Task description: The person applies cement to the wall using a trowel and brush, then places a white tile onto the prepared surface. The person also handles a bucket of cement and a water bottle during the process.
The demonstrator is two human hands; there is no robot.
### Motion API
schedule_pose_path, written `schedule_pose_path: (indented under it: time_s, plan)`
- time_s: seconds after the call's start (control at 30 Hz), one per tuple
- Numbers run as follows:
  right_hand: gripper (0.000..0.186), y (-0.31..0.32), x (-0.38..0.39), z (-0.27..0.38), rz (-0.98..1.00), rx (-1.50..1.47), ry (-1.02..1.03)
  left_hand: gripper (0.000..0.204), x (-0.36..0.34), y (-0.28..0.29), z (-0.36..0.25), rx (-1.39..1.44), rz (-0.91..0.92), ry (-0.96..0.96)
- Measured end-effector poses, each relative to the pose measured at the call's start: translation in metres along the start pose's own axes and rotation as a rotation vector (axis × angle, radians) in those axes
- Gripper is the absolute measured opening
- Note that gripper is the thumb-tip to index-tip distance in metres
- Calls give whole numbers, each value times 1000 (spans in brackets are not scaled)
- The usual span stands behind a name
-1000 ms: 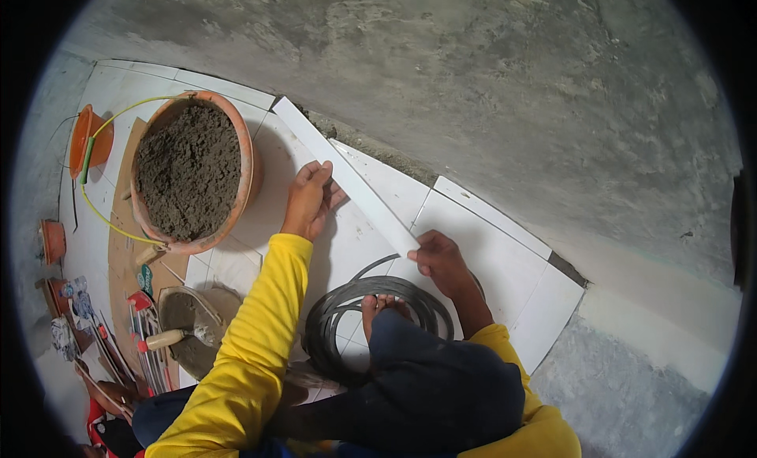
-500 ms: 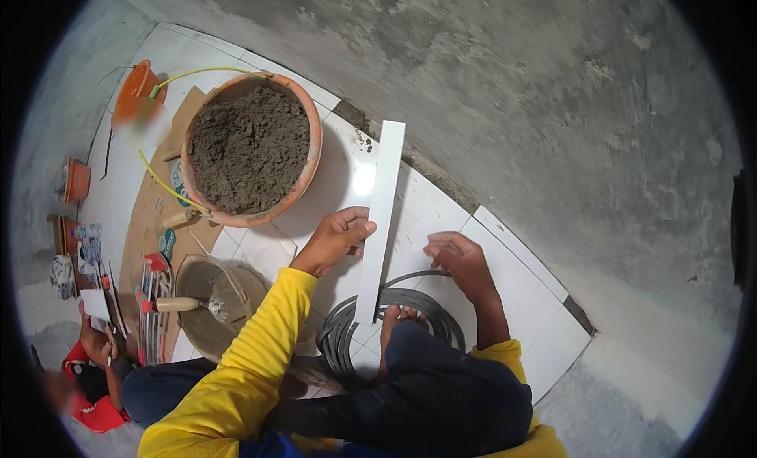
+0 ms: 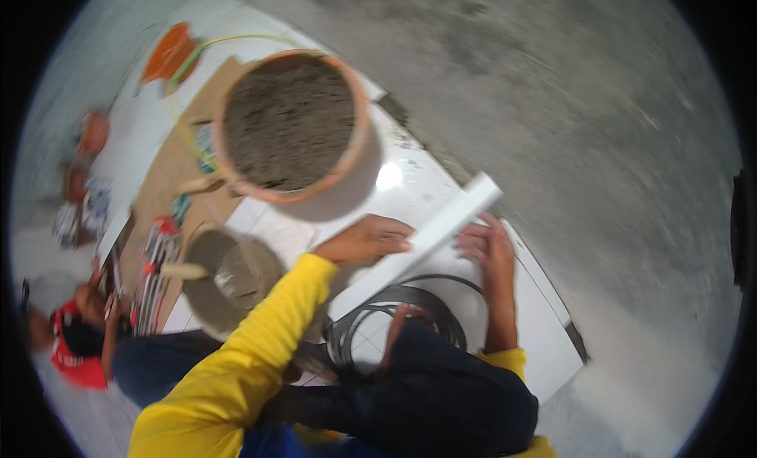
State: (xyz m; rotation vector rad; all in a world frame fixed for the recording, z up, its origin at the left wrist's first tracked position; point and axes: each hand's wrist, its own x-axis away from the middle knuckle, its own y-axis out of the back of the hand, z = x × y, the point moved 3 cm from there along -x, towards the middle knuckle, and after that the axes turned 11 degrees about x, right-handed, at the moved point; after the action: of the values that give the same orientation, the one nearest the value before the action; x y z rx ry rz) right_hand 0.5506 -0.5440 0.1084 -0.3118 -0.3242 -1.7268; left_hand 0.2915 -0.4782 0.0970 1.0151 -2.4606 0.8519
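A long, narrow white tile strip (image 3: 441,228) slants from lower left to upper right in front of me. My left hand (image 3: 369,239) is closed on its left edge near the middle, thumb on top. At its right edge, towards the upper end, is my right hand (image 3: 490,249), fingers apart and somewhat blurred; whether the fingertips touch the strip I cannot tell. Beneath the strip's lower end lies a coil of dark hose or cable (image 3: 441,308) around my bare foot (image 3: 397,332).
A big orange tub (image 3: 364,135) of grey mortar stands ahead on white floor tiles. Left of my arm is a bucket (image 3: 268,261) with a wooden-handled tool. A rough grey wall (image 3: 568,103) borders the right. A person in red (image 3: 75,340) sits at lower left.
The strip has turned clockwise from nearly upright to a diagonal, its upper end swinging right. My right hand has moved up and right to its edge. The whole view has shifted.
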Motion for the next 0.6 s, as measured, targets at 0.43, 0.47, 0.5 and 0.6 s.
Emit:
schedule_pose_path:
  time_s: [0.43,0.47,0.5,0.6]
  plan:
    - [28,98,59,-61,-188,301,-68,35,-54,-37,25,-583,152,-241]
    - [31,99,61,-58,-139,489,25,35,-55,-39,20,-610,160,-241]
    - [34,108,59,-63,-229,121,-250,35,-57,-41,15,-649,129,-234]
    - [33,98,64,-47,-235,-7,-263,35,-63,-44,6,-733,132,-197]
